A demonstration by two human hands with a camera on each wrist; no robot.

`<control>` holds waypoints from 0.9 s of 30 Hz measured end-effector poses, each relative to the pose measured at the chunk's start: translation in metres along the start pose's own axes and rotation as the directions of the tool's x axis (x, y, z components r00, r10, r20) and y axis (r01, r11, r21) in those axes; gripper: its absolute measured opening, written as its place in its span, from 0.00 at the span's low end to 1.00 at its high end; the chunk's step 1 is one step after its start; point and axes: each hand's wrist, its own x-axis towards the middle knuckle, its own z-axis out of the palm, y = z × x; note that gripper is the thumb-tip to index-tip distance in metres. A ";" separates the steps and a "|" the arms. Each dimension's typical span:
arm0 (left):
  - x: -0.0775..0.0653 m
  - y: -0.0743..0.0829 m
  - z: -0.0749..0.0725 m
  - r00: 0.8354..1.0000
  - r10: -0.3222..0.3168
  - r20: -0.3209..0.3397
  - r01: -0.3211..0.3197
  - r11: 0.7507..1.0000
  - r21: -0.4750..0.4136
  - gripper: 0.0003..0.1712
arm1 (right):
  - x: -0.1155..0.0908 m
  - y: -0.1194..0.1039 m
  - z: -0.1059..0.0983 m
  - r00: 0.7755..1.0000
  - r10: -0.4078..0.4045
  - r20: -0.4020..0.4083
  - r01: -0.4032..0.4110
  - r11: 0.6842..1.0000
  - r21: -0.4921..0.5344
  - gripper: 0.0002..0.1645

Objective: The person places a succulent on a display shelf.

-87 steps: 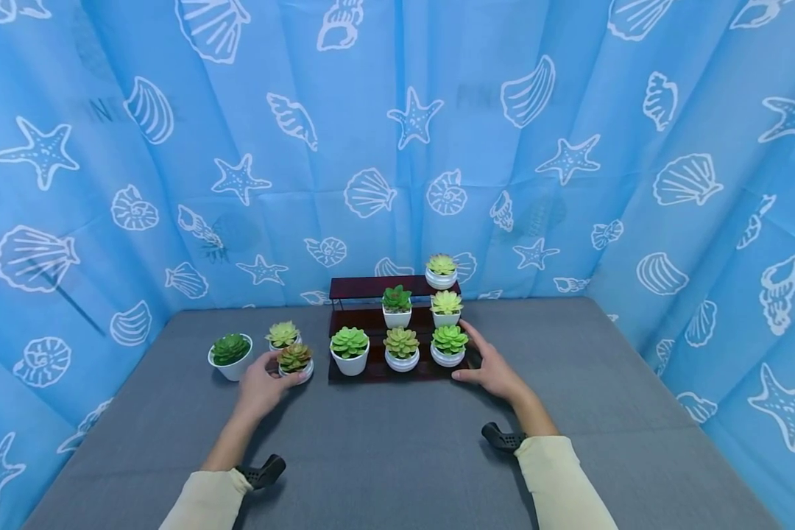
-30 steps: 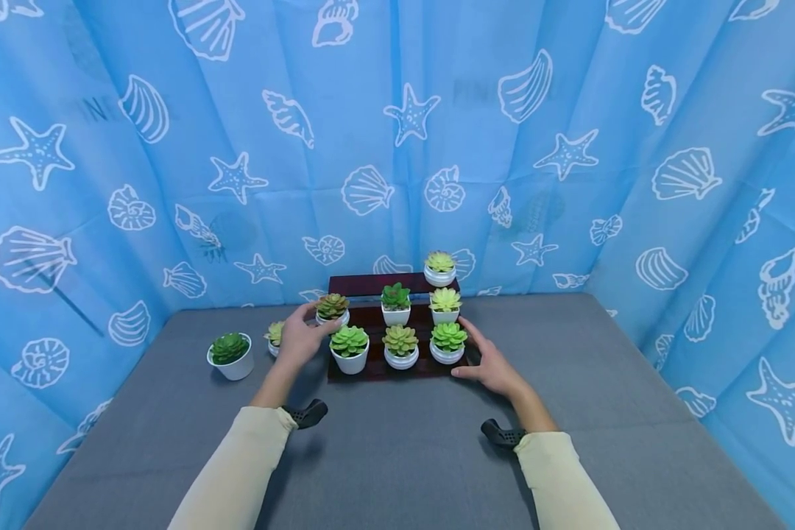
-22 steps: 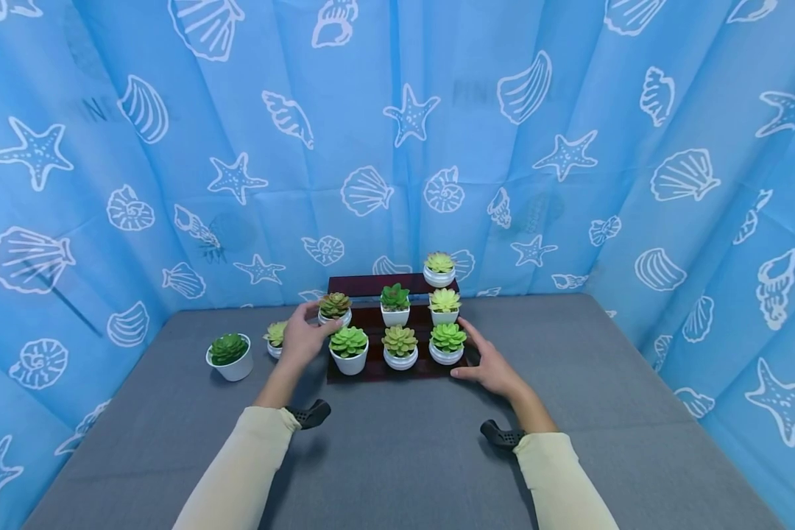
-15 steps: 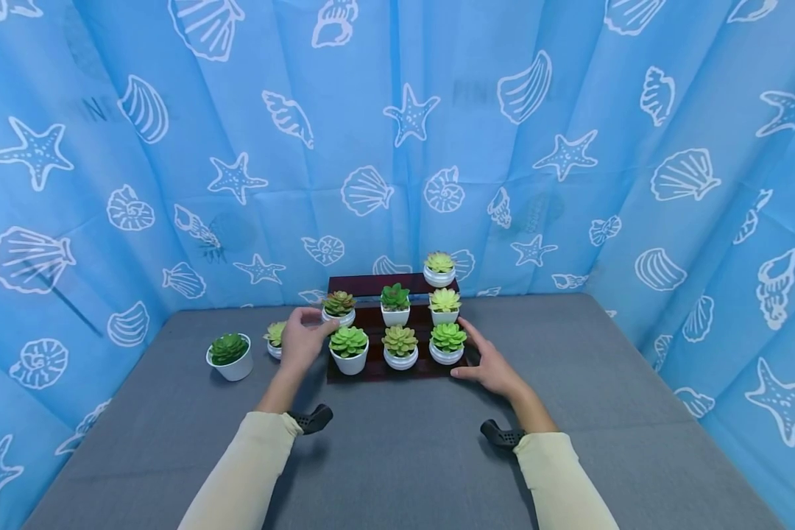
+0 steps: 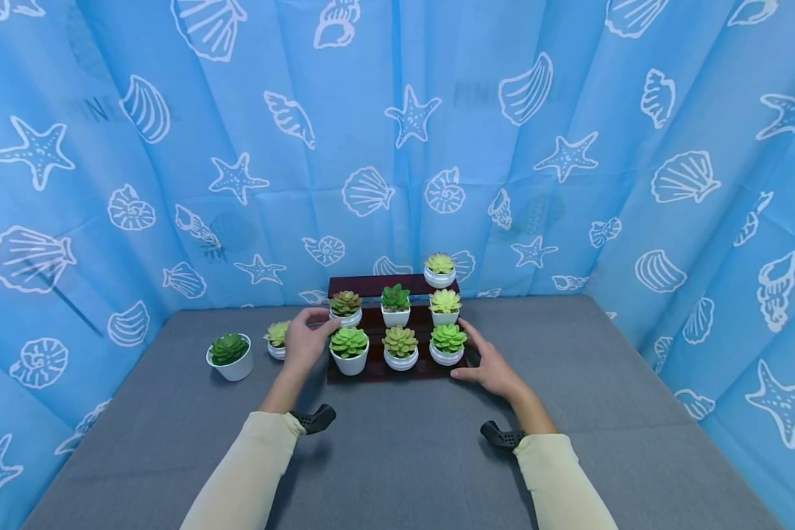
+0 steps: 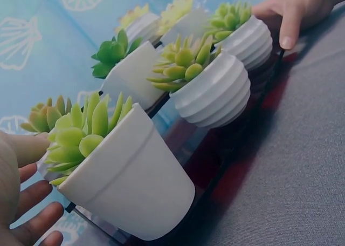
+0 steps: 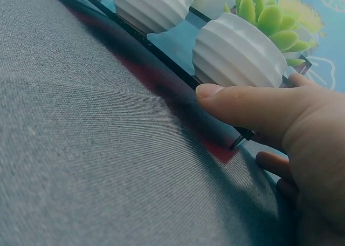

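In the head view a dark red three-tier display stand (image 5: 374,285) holds several small potted succulents. On the left of its middle tier stands a reddish-green succulent in a white pot (image 5: 346,305). My left hand (image 5: 307,340) is just left of that pot, thumb near its front. The left wrist view shows this hand's fingers (image 6: 38,197) spread and loosely bent, behind a light-green succulent in a plain white pot (image 6: 129,176); their contact with the reddish one's pot is hidden. My right hand (image 5: 490,366) grips the stand's front right corner, thumb on the lower tier's edge.
Left of the stand, on the grey cloth (image 5: 397,449), are a dark green succulent (image 5: 230,357) and a pale one (image 5: 277,338), partly behind my left hand. A ribbed pot (image 7: 237,52) sits close to my right thumb. A blue shell-print curtain (image 5: 397,147) hangs behind.
My left hand has carried the reddish succulent from the cloth up to the middle tier's left end. The pot has since slid right, its gap from the fingers widening. My right hand stays put.
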 end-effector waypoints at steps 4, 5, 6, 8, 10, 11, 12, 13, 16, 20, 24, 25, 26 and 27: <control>-0.001 0.001 0.001 1.000 0.001 0.004 -0.001 1.000 0.002 0.20 | 0.000 0.000 0.000 1.000 0.005 -0.003 -0.006 1.000 -0.005 0.60; -0.001 0.001 0.001 1.000 0.002 0.006 -0.002 1.000 0.002 0.20 | 0.000 0.000 0.000 1.000 0.005 -0.004 -0.006 1.000 -0.004 0.60; -0.001 0.001 0.001 1.000 0.005 0.006 -0.005 1.000 0.000 0.20 | 0.000 0.000 0.000 1.000 0.005 -0.004 -0.005 1.000 -0.002 0.60; -0.002 0.000 0.001 1.000 0.014 0.001 -0.014 1.000 -0.005 0.19 | 0.000 0.000 0.000 1.000 0.001 -0.005 -0.001 1.000 0.002 0.60; -0.003 0.000 0.002 1.000 0.026 -0.010 -0.026 1.000 -0.013 0.18 | 0.000 0.000 0.000 1.000 -0.005 -0.005 0.005 1.000 0.005 0.60; -0.005 0.000 0.002 0.999 0.034 -0.015 -0.034 0.999 -0.020 0.18 | 0.000 0.000 0.000 1.000 -0.007 -0.005 0.007 1.000 0.006 0.60; -0.006 0.000 0.001 0.999 0.043 -0.024 -0.044 0.999 -0.025 0.17 | 0.000 0.000 0.000 1.000 -0.008 -0.006 0.008 1.000 0.006 0.60; -0.008 0.000 0.001 0.998 0.049 -0.033 -0.050 0.998 -0.028 0.17 | 0.000 0.000 0.000 1.000 -0.008 -0.005 0.008 1.000 0.007 0.60; -0.014 -0.001 -0.004 0.998 0.057 -0.040 -0.059 0.997 -0.051 0.17 | 0.000 0.001 0.001 1.000 -0.004 -0.004 0.004 1.000 0.005 0.60; -0.023 -0.007 -0.014 0.996 0.069 -0.058 -0.073 0.994 -0.083 0.17 | -0.001 0.000 0.002 1.000 0.008 -0.004 -0.008 1.000 0.008 0.59; -0.030 -0.016 -0.021 0.983 0.096 -0.155 -0.113 0.988 -0.103 0.12 | -0.001 -0.001 0.001 1.000 0.012 -0.003 -0.011 1.000 0.017 0.59; -0.031 -0.019 -0.022 0.978 0.105 -0.182 -0.126 0.986 -0.110 0.12 | -0.001 -0.001 0.000 1.000 0.011 -0.004 -0.011 1.000 0.016 0.59; -0.032 -0.021 -0.024 0.972 0.114 -0.204 -0.140 0.983 -0.120 0.11 | -0.001 -0.001 0.000 1.000 0.009 -0.006 -0.009 1.000 0.016 0.59; -0.033 -0.023 -0.026 0.967 0.120 -0.224 -0.152 0.980 -0.131 0.10 | -0.001 0.000 0.000 1.000 0.009 -0.006 -0.009 1.000 0.015 0.59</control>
